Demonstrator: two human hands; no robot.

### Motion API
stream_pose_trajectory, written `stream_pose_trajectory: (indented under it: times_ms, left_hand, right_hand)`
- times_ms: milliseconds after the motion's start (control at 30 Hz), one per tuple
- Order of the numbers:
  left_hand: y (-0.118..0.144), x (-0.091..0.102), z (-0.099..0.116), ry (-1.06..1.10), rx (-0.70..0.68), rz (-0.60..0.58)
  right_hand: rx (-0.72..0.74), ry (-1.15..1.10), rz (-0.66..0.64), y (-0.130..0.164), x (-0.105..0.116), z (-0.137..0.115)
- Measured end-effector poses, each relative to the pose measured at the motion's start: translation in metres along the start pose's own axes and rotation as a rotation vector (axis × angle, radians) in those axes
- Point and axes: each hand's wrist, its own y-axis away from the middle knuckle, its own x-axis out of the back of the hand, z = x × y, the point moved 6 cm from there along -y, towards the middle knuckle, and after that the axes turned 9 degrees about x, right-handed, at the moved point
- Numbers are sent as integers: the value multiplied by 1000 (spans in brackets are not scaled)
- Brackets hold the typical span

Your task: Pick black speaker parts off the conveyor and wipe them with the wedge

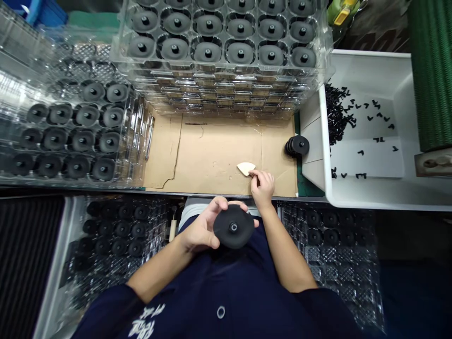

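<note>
My left hand (pixel 203 227) grips a black round disc (pixel 228 235) by its rim, in front of my body. The disc has a small raised hub with a hole at its centre. Over the cardboard's near edge, my right hand (pixel 263 188) is closed, thumb and forefinger pinching the corner of a small cream-white, fan-shaped piece (pixel 245 167). That piece is on or just above the cardboard sheet (pixel 212 146). A short stack of similar black discs (pixel 297 146) stands at the cardboard's right side.
Clear plastic trays of black discs stand stacked at the back (pixel 226 70) and at the left (pixel 136 136). A white bin (pixel 326 150) with small black angled parts (pixel 335 113) is at the right. More trays (pixel 328 254) sit below the table edge.
</note>
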Motion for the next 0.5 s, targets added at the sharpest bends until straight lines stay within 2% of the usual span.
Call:
stream_pose_trajectory:
  times_ms: [500]
  left_hand:
    - [-1,2,1,-21,3,5]
  right_hand:
    - [20,20,15,0,0,-1]
